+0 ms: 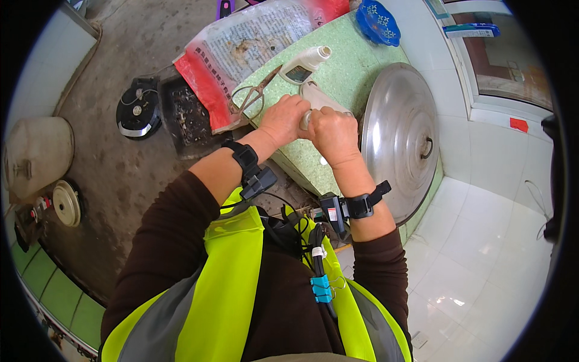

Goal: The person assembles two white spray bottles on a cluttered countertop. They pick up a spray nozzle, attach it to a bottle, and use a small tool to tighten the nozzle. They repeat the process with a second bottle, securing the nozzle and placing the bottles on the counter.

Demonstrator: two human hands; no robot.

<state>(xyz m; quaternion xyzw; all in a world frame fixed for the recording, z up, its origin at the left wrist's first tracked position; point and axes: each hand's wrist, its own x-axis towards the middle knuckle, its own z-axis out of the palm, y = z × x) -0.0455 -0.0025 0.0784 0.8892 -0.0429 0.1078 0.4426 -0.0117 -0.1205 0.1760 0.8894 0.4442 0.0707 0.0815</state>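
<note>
Both my hands meet over the pale green speckled worktop [347,63]. My left hand [284,119] and my right hand [332,131] are closed around an off-white, bottle-like object [319,95]. Its rounded end points away from me, and a small pale round part shows between my hands. Fingers cover much of it, so its exact kind cannot be made out. Just beyond lies a white plastic piece [307,63] with a ridged round neck and a dark panel. A pair of rusty scissors [258,93] rests by my left hand, blades pointing away.
A large metal lid [401,142] leans at the right of the worktop. A blue perforated basket [378,23] stands at its far end. A red-and-white printed sack [241,45] drapes the left side. On the floor are a black round appliance [137,108] and a pale plastic container [39,154].
</note>
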